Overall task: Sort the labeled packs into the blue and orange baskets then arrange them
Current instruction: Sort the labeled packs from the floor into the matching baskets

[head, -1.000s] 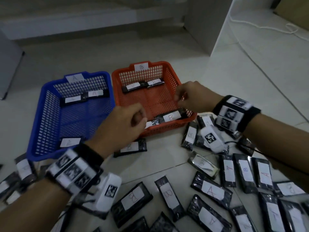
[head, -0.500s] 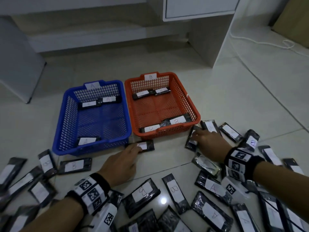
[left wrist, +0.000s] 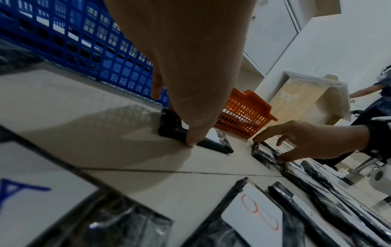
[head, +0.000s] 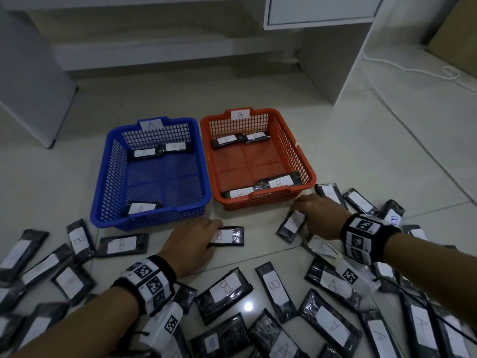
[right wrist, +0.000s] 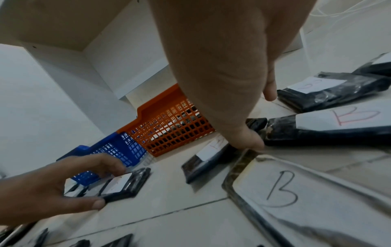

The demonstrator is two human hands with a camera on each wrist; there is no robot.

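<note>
Black packs with white lettered labels lie scattered on the tiled floor. My left hand (head: 213, 235) pinches a pack marked B (head: 228, 236) by its left end, thumb on the near edge and fingers on the far edge; the pack lies flat before the blue basket (head: 160, 182). My right hand (head: 300, 215) grips another pack (head: 291, 226) at its far end, just in front of the orange basket (head: 247, 164); I cannot read its label. The blue basket, tagged A, holds three A packs. The orange basket, tagged B, holds several B packs.
Many more A and B packs (head: 333, 285) cover the floor near me and on both sides. A white cabinet (head: 320, 11) and a shelf stand behind the baskets. A white cable (head: 413, 71) runs across the floor at the far right.
Both hands have come down from the orange basket to the floor. The left has settled on the B pack, the right on the pack in front of the orange basket.
</note>
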